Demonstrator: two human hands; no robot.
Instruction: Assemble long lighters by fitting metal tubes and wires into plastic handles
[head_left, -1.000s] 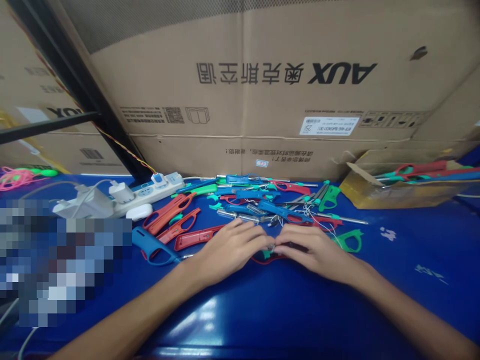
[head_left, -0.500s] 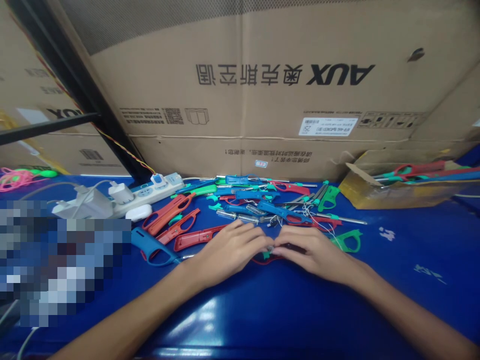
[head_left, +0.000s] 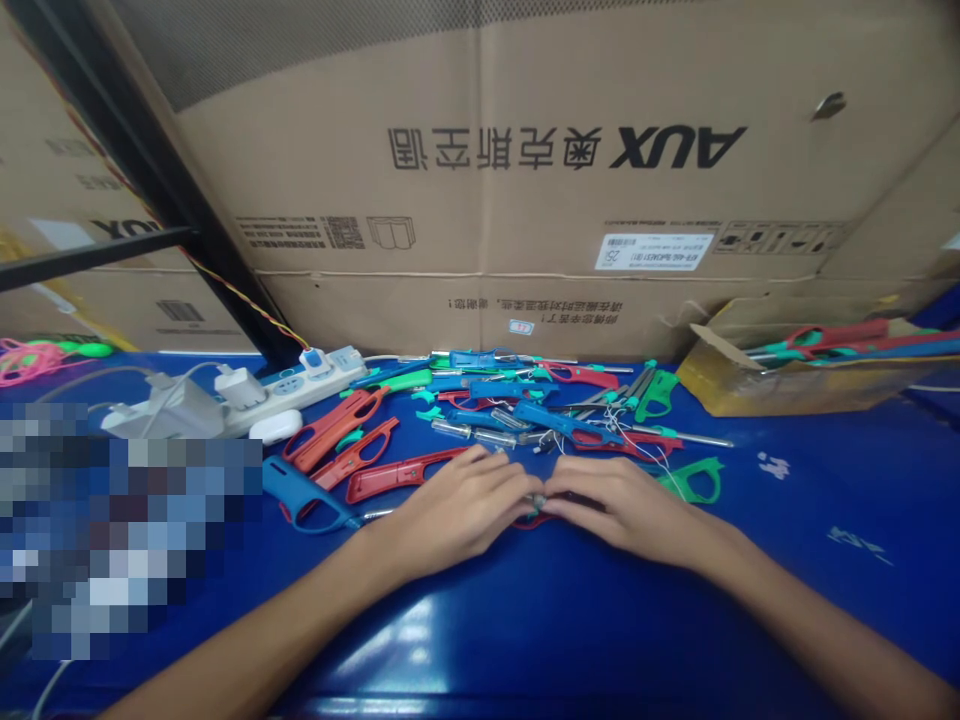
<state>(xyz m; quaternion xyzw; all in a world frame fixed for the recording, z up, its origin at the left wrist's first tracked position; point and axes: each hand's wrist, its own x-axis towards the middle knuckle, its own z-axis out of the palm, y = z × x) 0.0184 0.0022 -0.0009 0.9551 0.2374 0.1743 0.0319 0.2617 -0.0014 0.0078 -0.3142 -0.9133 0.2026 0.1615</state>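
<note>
Red handle [head_left: 523, 521] crosswise, left hand [head_left: 457, 507], right hand [head_left: 624, 506]

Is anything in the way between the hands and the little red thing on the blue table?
No, nothing visible. The left hand and right hand both rest their fingers right on the red piece, covering most of it. The pile of coloured handles lies behind the hands, not between. Whether they grip it is hidden.

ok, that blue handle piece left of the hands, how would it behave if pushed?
The blue handle piece looks like thin moulded plastic, so it is probably light and stiff. It lies flat with an open loop, so it should slide, not roll. The blue table looks glossy, so it may skid easily.
</note>
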